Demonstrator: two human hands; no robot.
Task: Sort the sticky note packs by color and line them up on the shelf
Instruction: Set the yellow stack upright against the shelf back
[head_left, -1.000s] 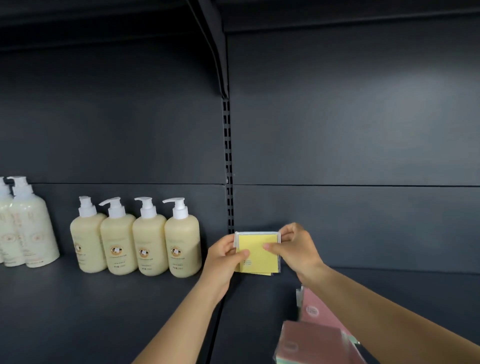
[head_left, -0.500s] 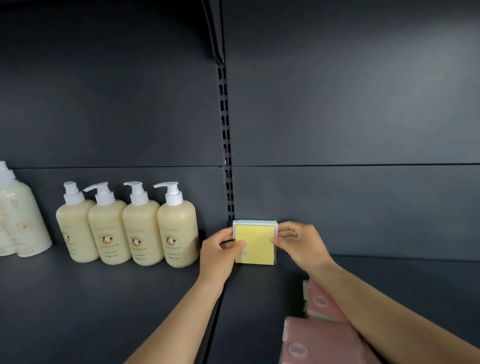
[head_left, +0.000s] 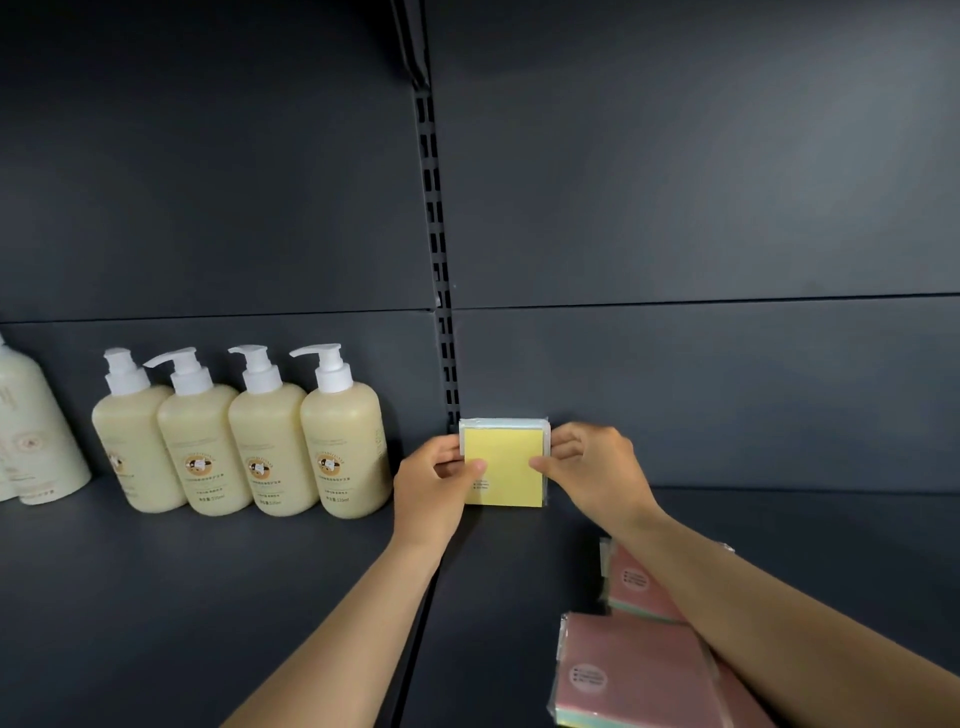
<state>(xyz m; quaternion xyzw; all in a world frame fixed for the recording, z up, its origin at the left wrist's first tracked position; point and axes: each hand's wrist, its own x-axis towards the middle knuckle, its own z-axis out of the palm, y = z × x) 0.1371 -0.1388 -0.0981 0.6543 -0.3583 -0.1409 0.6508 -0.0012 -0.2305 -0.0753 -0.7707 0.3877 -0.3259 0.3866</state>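
- Nearest, below the right forearm: two pink packs lying flat on the shelf (head_left: 519, 597). The closer pink pack (head_left: 631, 670) shows a round label and a greenish edge along its base. The farther pink pack (head_left: 636, 584) is partly hidden under the arm.
- Further in: both hands meet on one yellow pack (head_left: 504, 462).
- Left hand (head_left: 434, 483) pinches its left edge, thumb over the front face, fingers tucked behind.
- Right hand (head_left: 592, 467) pinches its right edge, thumb tip on the front, fingers curled round the side.
- The yellow pack stands upright on its lower edge between the two hands, face toward the camera. A pale wrapper edge shows along its top and sides.
- It sits just right of the slotted upright (head_left: 441, 312) and close to the back panel (head_left: 701, 389); cannot tell whether it touches the panel.
- Left of the left hand, apart from it: a row of four cream pump bottles (head_left: 241, 436) standing side by side. A larger pale bottle (head_left: 31, 441) is cut off at the frame edge beyond them.
- Step in hand, as I judge it: setting the first yellow pack as the start of a row on the right side of the upright.
- Next move likely calls for letting go gently so the pack does not tip, then reaching back and down to the right for a pink pack and standing it in its own group further right.
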